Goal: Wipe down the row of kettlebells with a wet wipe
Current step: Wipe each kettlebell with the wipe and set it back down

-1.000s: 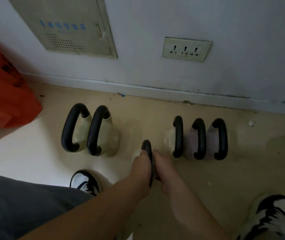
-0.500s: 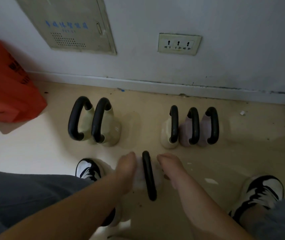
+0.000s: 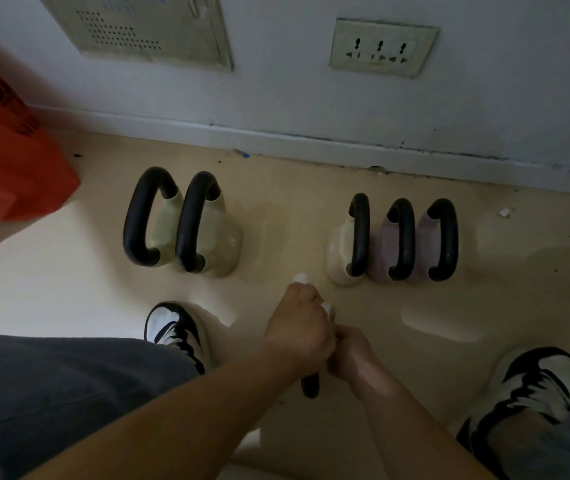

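Note:
Five kettlebells with black handles stand in a row by the wall: two pale green ones point(image 3: 207, 233) on the left, then a gap, then a cream one point(image 3: 340, 251) and two pale pink ones point(image 3: 425, 244). A sixth kettlebell point(image 3: 310, 386) sits nearer me, in front of the gap; only the near end of its black handle shows. My left hand point(image 3: 297, 330) is curled over that handle and grips a white wet wipe point(image 3: 300, 278), whose edges poke out past my fingers. My right hand point(image 3: 351, 356) is curled against the handle from the right, touching my left hand.
The wall with a skirting board point(image 3: 311, 140), a socket plate point(image 3: 380, 48) and a metal panel point(image 3: 145, 29) is just behind the row. An orange bag point(image 3: 6, 150) lies at the left. My black-and-white shoes point(image 3: 176, 330) point(image 3: 536, 386) flank the near kettlebell.
My hands were apart on either side of the pulled-out kettlebell's handle. They have closed together over it, the left hand with the wipe now covering most of the handle.

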A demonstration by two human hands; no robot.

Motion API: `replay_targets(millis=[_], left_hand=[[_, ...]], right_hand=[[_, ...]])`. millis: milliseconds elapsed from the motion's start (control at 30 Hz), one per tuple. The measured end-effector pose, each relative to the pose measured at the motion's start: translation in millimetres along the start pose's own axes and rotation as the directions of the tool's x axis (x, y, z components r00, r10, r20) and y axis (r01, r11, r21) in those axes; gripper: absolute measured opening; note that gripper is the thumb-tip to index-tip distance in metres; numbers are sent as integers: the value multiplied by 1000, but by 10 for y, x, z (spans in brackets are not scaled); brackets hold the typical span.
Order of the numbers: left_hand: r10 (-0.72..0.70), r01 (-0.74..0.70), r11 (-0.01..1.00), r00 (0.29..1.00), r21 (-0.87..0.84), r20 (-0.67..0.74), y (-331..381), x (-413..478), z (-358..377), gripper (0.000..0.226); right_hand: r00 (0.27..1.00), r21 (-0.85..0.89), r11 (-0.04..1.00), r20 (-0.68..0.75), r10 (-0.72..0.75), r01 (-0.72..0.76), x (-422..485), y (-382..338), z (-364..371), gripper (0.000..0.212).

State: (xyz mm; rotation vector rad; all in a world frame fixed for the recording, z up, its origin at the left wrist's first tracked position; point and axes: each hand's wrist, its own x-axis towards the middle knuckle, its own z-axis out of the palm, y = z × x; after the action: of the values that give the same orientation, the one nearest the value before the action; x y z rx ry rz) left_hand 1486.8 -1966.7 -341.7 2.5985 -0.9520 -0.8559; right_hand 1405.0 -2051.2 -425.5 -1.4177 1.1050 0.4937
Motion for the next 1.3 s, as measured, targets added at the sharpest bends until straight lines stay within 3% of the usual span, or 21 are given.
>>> replay_targets(millis=[100, 200, 267, 333, 433, 500, 533, 567, 633, 700, 733, 800, 833, 900, 967, 1000, 1067, 1133, 1167, 1233, 1300], left_hand=[[-208, 269, 931, 946, -247, 248, -165, 465, -172, 44], [-202, 283, 922, 934, -265, 295, -209, 577, -158, 45], [-91, 108, 991, 979, -85, 183, -225, 381, -31, 36], [142, -146, 982, 989, 117, 45, -280, 91, 83, 24], [544, -513, 823, 835, 244, -79, -521, -110, 115, 27], [664, -638, 724, 747, 263, -15, -703, -70, 10, 31], [661, -651, 721, 749, 237, 46, -743, 12, -36, 31], [562, -567, 812, 823, 135, 82, -701, 98, -97, 33], [167, -132, 953, 980, -274, 110, -544, 273, -129, 44], [-155, 200, 876, 978, -440, 137, -461, 422, -58, 51], [-154, 182, 885, 983, -429, 99, -445, 396, -11, 51], [96, -98, 973, 995, -207, -21, -485, 165, 67, 47], [297, -299, 954, 953, -27, -64, -503, 16, 59, 43], [607, -587, 765, 795, 265, 5, -549, -191, 6, 37], [666, -666, 681, 736, 304, 120, -640, -104, -31, 36], [630, -640, 718, 765, 274, 136, -661, -8, -49, 37], [288, -282, 956, 955, -79, 73, -640, 188, -129, 41], [-51, 69, 919, 997, -388, 58, -523, 309, -117, 45], [-67, 65, 939, 998, -337, 7, -471, 257, -62, 44], [166, -170, 985, 978, -21, -125, -440, 13, 99, 37], [530, -503, 826, 847, 252, -47, -521, -220, 51, 30]], right_hand=[[998, -9, 998, 21, -56, 56, 41, 45, 20, 40], [998, -2, 998, 9, -61, 61, 67, 97, 45, 51], [998, -11, 999, 15, -53, 53, 54, 97, 49, 46], [997, -8, 997, 32, -73, 74, 65, 108, 63, 39], [992, -51, 990, 21, -127, 128, 43, 79, 99, 35], [991, -39, 990, 17, -134, 135, 57, 86, 115, 39], [991, -47, 990, 0, -133, 133, 53, 87, 121, 40], [990, -54, 989, -11, -138, 137, 31, 73, 122, 42], [992, -11, 992, -36, -123, 123, 49, 91, 134, 47], [992, 24, 993, -54, -111, 113, 44, 93, 145, 46], [992, 14, 993, -59, -113, 114, 47, 84, 143, 43], [992, -4, 993, -57, -116, 116, 43, 66, 138, 27], [991, -6, 993, -59, -120, 120, 52, 73, 134, 16], [991, -30, 992, -52, -127, 125, 65, 59, 139, 17], [991, -29, 992, -47, -122, 121, 78, 47, 155, 16], [990, -21, 991, -46, -130, 130, 76, 48, 154, 14], [987, -38, 988, -59, -151, 149, 69, 56, 156, 17], [985, -42, 988, -76, -152, 149, 77, 65, 158, 21], [985, -32, 988, -75, -152, 150, 97, 79, 157, 21], [987, -6, 988, -60, -152, 151, 116, 76, 151, 17], [991, 17, 991, -32, -133, 134, 114, 63, 150, 21]])
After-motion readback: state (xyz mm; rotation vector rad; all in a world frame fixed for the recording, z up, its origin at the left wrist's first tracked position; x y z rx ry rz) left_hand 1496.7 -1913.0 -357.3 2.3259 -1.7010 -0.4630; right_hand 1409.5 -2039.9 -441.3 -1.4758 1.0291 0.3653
